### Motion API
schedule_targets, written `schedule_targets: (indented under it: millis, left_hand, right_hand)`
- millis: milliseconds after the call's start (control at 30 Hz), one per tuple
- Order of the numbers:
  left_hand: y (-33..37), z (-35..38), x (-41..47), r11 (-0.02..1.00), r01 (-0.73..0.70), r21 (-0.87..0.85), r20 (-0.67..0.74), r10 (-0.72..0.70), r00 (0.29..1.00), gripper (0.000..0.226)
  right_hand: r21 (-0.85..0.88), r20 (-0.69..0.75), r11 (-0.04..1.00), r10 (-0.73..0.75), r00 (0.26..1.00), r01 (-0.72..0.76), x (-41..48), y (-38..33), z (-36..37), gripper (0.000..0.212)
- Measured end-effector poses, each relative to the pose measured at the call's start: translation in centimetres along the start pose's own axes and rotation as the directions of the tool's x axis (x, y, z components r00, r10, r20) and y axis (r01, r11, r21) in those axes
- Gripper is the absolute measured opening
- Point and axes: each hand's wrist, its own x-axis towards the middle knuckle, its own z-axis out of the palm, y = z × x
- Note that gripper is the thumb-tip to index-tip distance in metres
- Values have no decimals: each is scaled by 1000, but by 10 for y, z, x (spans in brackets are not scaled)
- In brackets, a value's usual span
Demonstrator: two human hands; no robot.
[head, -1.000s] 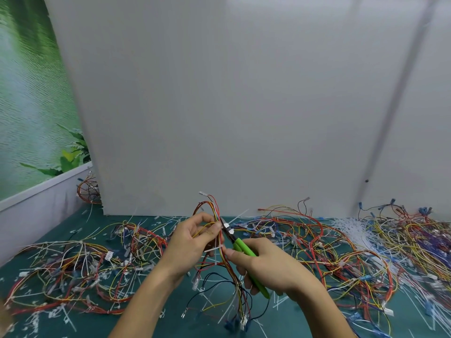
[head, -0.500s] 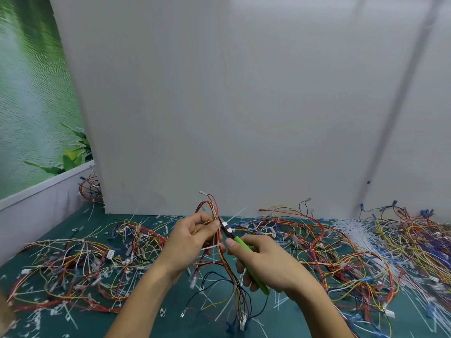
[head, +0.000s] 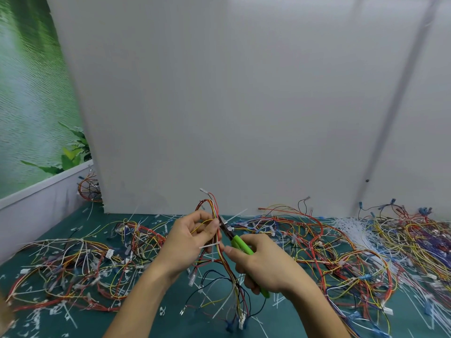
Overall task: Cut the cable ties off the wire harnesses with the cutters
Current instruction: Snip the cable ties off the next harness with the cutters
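Observation:
My left hand [head: 188,242] holds a wire harness [head: 227,267] of red, yellow and black wires upright above the green table, thumb pressed against the bundle. A white cable tie [head: 210,245] sticks out sideways just below that thumb. My right hand [head: 264,267] grips the green-handled cutters [head: 240,243]. Their dark jaws point up and left and meet the bundle right beside my left thumb. The harness's lower end hangs down to white connectors near the table.
Heaps of wire harnesses [head: 73,269] lie left on the green table [head: 136,320], and more harnesses [head: 346,252] at right. Cut white ties [head: 353,225] litter the surface. A white panel [head: 244,106] stands close behind.
The cutters' jaws have slid up along the bundle toward my left thumb. Both hands stay at the same spot, holding the harness and the cutters as before.

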Motion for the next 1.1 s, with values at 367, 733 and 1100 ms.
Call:
schedule_targets:
  millis: [367,733,1100]
  left_hand:
    - [0,2,0,1000,-29,1,-34,29,999,18]
    - [4,3,-2,999,-31,-26,-24,30,999,15]
    - [6,1,-3,999,-32,-42,-7,32,999,19]
  right_hand:
    - [39,61,999,10,998,-13,-2,-1,-3,43]
    - [-76,-4,997,1,1000,-1,0,-1,2,33]
    - [82,56,997,-12,998,7,-4,-4,-1,45]
